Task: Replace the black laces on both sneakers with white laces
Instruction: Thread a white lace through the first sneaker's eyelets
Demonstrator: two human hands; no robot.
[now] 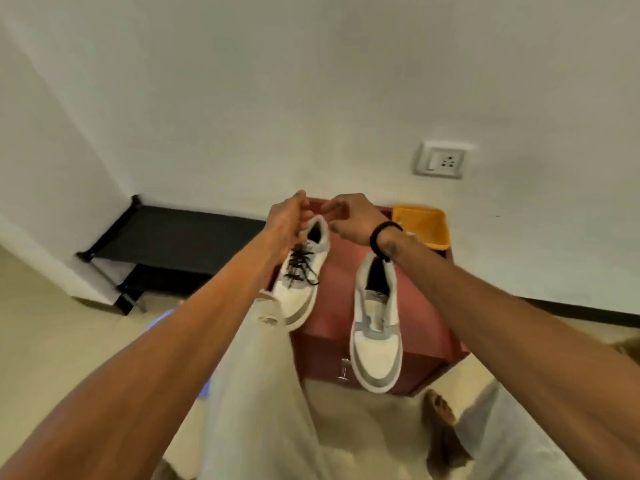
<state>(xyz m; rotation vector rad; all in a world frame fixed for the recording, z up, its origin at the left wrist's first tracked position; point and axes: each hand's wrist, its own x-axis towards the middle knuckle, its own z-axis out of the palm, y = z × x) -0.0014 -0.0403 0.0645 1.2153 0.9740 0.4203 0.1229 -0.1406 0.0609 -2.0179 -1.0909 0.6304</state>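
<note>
Both hands work at the collar of the left shoe (300, 271), propped on the knee; the left hand (284, 220) and right hand (349, 216) have fingers curled, seemingly pinching the black lace (301, 268); tugging could tip this shoe to the floor; the laceless shoe (377, 327) overhangs the bench (332, 306) edge and could slide off.

One head-worn wide-angle view looks forward and down, close over outstretched arms.

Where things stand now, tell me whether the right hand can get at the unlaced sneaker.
Probably yes: the unlaced sneaker lies on the red cabinet just below the right hand, nothing between them, though its fingers seem busy at the other sneaker's collar.
</note>
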